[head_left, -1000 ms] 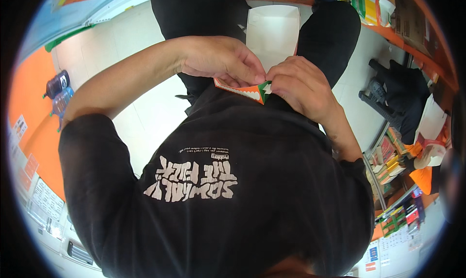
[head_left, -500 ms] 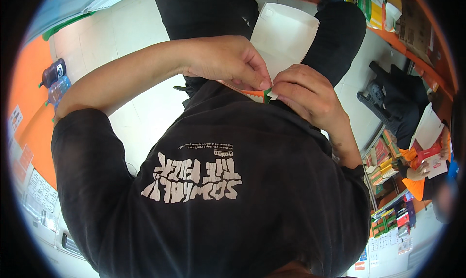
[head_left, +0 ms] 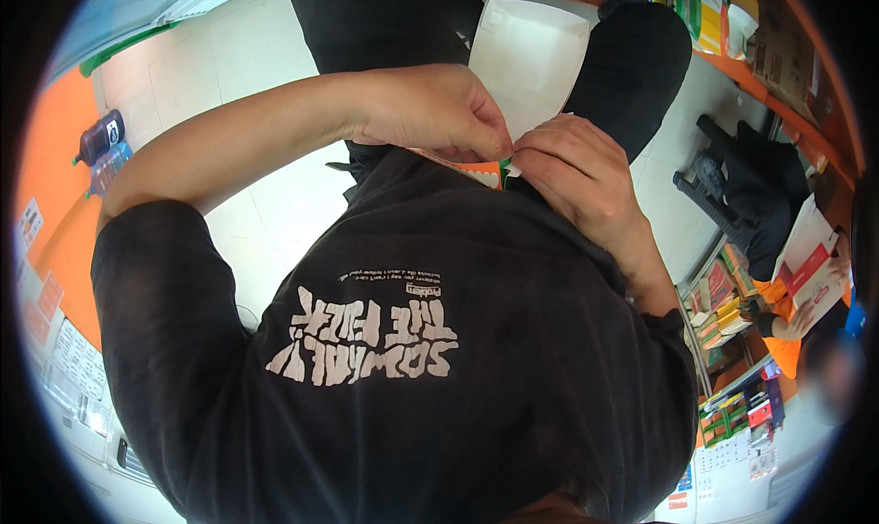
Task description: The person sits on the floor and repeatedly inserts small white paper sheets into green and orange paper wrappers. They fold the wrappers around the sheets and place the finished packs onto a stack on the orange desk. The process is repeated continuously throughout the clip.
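Observation:
A cardboard box with a white inside rests on my lap, its open lid (head_left: pixel 529 62) standing up between my black-clad legs. The box's near edge carries an orange and green print, and much of its body is hidden by my hands and shirt. My left hand (head_left: pixel 441 114) is closed, thumb and fingers pinching the near edge by the corner. My right hand (head_left: pixel 579 169) is closed at the same corner, bent fingers gripping a small white flap beside a green part. The fingertips of both hands nearly meet there.
At right, another person's hand (head_left: pixel 799 323) holds a white and red box (head_left: pixel 818 281). Stacked packages (head_left: pixel 719 313) stand near that person. Two bottles (head_left: pixel 103 138) are by the orange surface at left. An orange shelf (head_left: pixel 806 75) with goods runs along the upper right.
The box lid has swung slightly left and tilted a little. My hands have shifted only slightly at the corner. The other person's box has turned and shows more of its face.

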`<state>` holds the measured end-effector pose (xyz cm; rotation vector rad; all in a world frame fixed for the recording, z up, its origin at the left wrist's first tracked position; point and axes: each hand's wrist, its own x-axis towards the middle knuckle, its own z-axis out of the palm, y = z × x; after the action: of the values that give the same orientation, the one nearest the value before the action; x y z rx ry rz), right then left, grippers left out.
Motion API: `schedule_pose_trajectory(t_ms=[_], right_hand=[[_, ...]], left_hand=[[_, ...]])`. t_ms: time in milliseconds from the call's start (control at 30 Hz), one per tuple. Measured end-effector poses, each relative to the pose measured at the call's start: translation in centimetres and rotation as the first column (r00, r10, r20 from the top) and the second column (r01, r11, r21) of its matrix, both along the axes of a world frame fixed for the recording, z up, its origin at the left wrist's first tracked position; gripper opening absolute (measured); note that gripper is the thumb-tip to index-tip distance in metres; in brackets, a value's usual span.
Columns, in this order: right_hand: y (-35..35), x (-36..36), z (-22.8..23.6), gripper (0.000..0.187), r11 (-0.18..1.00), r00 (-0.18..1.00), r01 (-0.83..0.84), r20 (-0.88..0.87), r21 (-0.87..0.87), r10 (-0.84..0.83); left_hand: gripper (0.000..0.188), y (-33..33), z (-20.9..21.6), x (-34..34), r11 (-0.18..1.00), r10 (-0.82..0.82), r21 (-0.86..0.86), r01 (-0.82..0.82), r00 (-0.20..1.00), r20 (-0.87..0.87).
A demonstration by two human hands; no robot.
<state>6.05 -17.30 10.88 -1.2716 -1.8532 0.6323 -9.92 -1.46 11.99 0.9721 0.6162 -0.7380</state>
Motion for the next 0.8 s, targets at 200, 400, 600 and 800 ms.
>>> schedule_pose_trajectory(t_ms=[200, 400, 600, 800], right_hand=[[-0.2, 0.6, 0.3, 0.015, 0.972, 0.979, -0.043, -0.205, -0.232, -0.006], [-0.2, 0.4, 0.8, 0.014, 0.931, 0.965, -0.039, -0.257, -0.364, -0.060], [-0.4, 0.7, 0.9, 0.012, 0.940, 0.974, -0.001, -0.212, -0.341, -0.076], [-0.2, 0.7, 1.1, 0.012, 0.909, 0.955, -0.033, -0.280, -0.417, -0.093]], left_hand=[[0.018, -0.4, -0.6, -0.1, 0.996, -0.046, -0.071, 0.046, 0.999, 0.000], [0.019, -0.8, -1.2, 0.1, 0.993, -0.088, -0.079, 0.082, 0.994, -0.069], [0.020, 0.0, 0.2, 0.7, 0.991, -0.112, -0.079, 0.108, 0.993, -0.040], [0.014, -0.1, -1.4, 0.7, 0.976, -0.104, -0.201, 0.080, 0.988, -0.110]])
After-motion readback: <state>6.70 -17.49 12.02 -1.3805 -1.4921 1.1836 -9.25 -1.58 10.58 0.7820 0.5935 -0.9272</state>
